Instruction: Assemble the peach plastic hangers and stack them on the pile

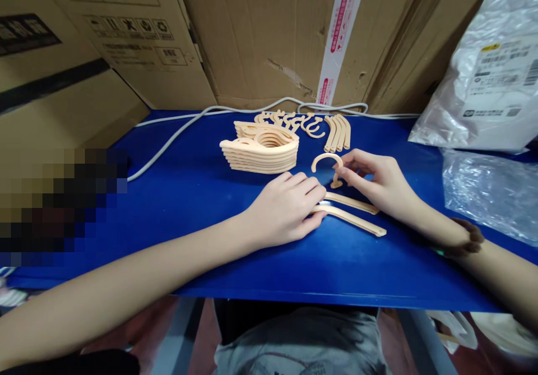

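Firstly, the front edge of the blue table (252,277) lay close before the person. The left hand (292,209) was closed over the ends of two slender peach strips, the near strip (356,221) pinched at the thumb, the far strip (353,202) running out from beneath the fingers; how firmly that one was gripped I could not tell, the covered ends being hidden. Both outer ends were unsupported by any hand, so in my judgement a slackened left grip could let the strips splay or slide apart. Just beyond, the right hand (372,181) grasped a peach hook (327,156) by its stem between thumb and fingers, its curve facing left; contact between its foot and the table was uncertain. So narrow a hold might allow the hook to twist or drop. Beyond the left knuckles stood a stack of hanger-shaped pieces (263,151), which a careless knock could topple. Further back lay loose hooks (279,118) and four short strips (338,133); behind them ran a white cable (386,116), liable to disturb them if tugged, before the cardboard (260,38).
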`<state>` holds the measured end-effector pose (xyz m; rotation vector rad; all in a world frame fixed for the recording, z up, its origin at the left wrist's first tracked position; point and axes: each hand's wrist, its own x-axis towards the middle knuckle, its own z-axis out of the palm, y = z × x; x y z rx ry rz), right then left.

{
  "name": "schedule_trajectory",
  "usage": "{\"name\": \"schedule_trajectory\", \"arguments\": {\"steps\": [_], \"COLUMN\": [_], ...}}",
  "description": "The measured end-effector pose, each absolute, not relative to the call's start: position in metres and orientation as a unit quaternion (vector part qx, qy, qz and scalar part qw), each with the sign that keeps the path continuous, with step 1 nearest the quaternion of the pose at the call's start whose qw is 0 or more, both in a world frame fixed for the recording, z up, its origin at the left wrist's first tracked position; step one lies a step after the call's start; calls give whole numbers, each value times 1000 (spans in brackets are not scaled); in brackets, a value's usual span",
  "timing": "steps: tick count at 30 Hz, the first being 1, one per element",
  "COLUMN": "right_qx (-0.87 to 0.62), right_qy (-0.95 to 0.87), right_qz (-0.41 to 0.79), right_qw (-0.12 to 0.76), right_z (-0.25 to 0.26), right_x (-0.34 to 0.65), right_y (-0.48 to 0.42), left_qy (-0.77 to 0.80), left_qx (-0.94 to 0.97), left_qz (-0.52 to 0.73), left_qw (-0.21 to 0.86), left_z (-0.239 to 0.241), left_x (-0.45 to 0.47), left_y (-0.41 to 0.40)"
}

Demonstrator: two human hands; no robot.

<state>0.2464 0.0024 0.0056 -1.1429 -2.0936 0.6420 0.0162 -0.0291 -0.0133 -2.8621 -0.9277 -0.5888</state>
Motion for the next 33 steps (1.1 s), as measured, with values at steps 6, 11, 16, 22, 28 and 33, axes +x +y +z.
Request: {"name": "schedule_trajectory", "arguments": {"steps": [6, 11, 16, 22, 28, 33], "right_qx": [-439, -434, -435, -424, -406, -409], "right_qy": [-751, -718, -684, -637, -608, -598], "right_qz": [357, 418, 459, 511, 555, 562], "right_qw": [340, 349, 365, 393, 396, 400], "right_z": [0, -1, 0, -4, -5, -5], "right_x": [246, 247, 249, 248, 248, 248], "right_y": [6, 9, 12, 11, 12, 13], "left_qy": [-281, -266, -283, -271, -357, -464], "left_qx": [-942, -930, -784, -630, -723, -869], "left_qz": [-180, -252, -399, -437, -314, -85], "left_qw": [28, -17, -381, -582, -501, -148], "left_z": [-14, -10, 2, 10, 12, 11], "left_x": [15, 14, 13, 12, 11, 13], "left_y": [-26, -27, -27, -22, -26, -34]}}
